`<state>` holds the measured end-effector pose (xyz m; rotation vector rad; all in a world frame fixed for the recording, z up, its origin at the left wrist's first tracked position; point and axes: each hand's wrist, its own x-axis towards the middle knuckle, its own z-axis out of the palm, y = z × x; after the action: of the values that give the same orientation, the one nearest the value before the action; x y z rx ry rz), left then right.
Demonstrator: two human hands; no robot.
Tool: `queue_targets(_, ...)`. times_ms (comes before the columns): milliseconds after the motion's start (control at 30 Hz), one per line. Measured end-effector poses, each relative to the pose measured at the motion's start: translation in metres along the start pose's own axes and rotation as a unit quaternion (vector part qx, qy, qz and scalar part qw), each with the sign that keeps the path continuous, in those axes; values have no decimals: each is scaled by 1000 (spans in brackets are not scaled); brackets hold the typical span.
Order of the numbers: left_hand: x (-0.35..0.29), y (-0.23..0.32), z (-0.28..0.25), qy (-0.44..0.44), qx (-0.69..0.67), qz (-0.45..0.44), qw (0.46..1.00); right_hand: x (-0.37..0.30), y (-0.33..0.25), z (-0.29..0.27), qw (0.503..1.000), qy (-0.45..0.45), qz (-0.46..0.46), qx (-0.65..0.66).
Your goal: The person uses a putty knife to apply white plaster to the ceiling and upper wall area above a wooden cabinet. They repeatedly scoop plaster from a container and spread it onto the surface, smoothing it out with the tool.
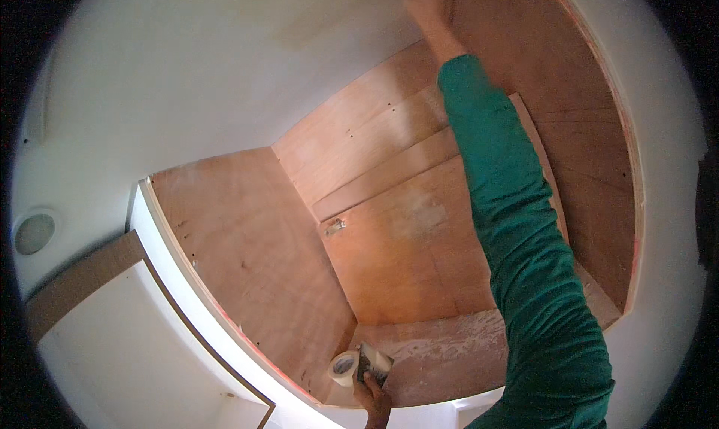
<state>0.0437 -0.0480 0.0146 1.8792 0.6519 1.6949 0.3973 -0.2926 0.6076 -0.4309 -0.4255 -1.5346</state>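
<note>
My left hand is low in the view, its fingers closed round a small flat plate with a dark face and pale smears, which looks like a filler scraper. Right beside the plate lies a roll of pale tape on the cabinet's bottom board. My right arm, in a green sleeve, reaches up across the cabinet. At its end my right hand is raised to where the white ceiling meets the wooden side panel. Motion smears its fingers, so whether it holds anything cannot be made out.
An open wooden cabinet surrounds my reach, with bare plywood panels. White dusty smears mark its bottom board. A loose-looking wooden strip stands behind my arm. To the left are a brown-edged white panel and a round ceiling fitting.
</note>
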Motion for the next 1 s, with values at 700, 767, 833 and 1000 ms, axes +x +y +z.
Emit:
queue_targets(700,-2,-9,4,8,22,17,1000,-224,-191,107,968,-175,132,120)
queue_targets(767,-2,-10,-6,17,6,13,1000,-225,-191,85,936,-265,162,168)
queue_targets(833,-4,-15,-6,30,10,-16,999,-205,-151,74,963,-225,114,91)
queue_targets(1000,-6,-16,-1,33,-15,-35,999,-88,-40,31,979,-140,138,51)
